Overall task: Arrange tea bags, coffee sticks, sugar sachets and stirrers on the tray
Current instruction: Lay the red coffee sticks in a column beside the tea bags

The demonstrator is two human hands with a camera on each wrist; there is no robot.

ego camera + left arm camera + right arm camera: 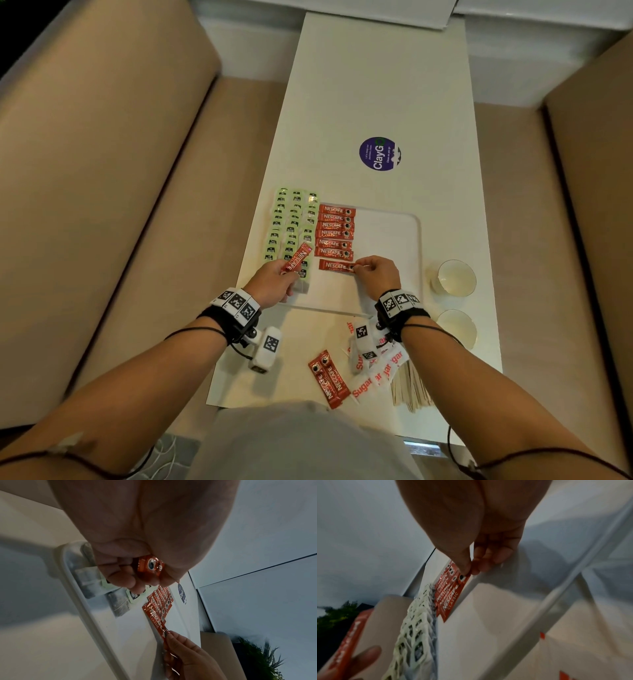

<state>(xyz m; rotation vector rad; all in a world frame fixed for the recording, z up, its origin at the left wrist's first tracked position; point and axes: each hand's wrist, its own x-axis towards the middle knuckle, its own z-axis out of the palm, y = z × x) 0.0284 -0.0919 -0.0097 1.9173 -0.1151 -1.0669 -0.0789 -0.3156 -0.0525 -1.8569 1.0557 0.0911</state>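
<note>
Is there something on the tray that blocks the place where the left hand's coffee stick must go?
Nothing visible: the tray is bare below the stick the right hand pinches. The left hand holds its coffee stick over the tea bags.

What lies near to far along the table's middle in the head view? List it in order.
Two loose coffee sticks → tray's near rim → coffee stick pinched by the right hand → row of six coffee sticks on the tray → purple round sticker on the table.

White table (376, 85) under tray (407, 219), cups (455, 277).
</note>
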